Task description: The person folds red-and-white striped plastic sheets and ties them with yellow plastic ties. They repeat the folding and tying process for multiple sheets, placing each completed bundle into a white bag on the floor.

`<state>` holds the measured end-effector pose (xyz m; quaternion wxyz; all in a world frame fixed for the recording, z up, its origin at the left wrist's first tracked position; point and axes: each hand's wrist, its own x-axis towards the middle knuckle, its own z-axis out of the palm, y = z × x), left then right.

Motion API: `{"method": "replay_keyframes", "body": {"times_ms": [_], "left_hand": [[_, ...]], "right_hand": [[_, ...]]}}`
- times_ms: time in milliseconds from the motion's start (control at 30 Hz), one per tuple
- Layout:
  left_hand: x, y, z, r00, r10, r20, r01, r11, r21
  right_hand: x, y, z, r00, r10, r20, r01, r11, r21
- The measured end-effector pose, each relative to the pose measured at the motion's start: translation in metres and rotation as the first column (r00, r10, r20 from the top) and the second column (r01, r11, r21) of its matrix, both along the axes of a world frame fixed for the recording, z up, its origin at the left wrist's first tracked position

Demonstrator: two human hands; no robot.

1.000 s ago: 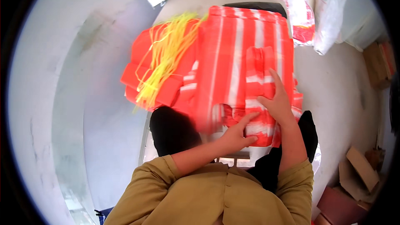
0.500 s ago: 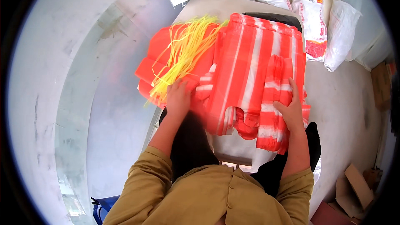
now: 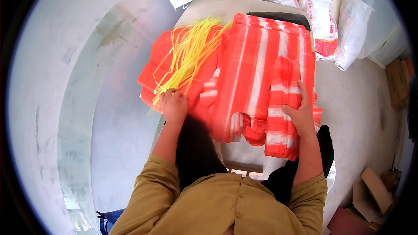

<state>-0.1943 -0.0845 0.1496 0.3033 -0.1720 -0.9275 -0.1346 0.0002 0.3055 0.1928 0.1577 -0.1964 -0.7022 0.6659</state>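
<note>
A stack of red-and-white striped plastic bags (image 3: 250,72) lies in front of me, with a folded striped strip (image 3: 283,124) along its right side. My right hand (image 3: 303,115) rests on that strip's right edge, thumb and index finger spread apart; its other fingers are mostly hidden. To the left, loose yellow plastic strips (image 3: 191,54) lie across a pile of plain red plastic (image 3: 161,52). At their lower end my left hand (image 3: 175,105) has its fingers curled together on the strips; how many it grips is hidden.
Black plastic (image 3: 283,17) shows behind the striped stack. White printed sacks (image 3: 320,21) and a white plastic bag (image 3: 352,30) stand at the back right. Open cardboard boxes (image 3: 370,198) sit at lower right, and a blue bag (image 3: 109,219) at lower left.
My left hand has moved left, away from the striped stack and onto the lower end of the yellow strips. My right hand stays on the folded striped strip. The view has shifted slightly.
</note>
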Motion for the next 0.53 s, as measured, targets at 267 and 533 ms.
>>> {"method": "replay_keyframes", "body": {"times_ms": [267, 533], "left_hand": [[0.06, 0.097, 0.018, 0.597, -0.633, 0.493, 0.041, 0.637, 0.769], [0.115, 0.18, -0.024, 0.31, -0.662, 0.682, 0.328, 0.748, 0.577]], "right_hand": [[-0.003, -0.01, 0.001, 0.991, -0.065, -0.115, 0.007, 0.895, -0.446], [0.007, -0.023, -0.004, 0.988, -0.016, -0.152, -0.083, 0.777, -0.623]]}}
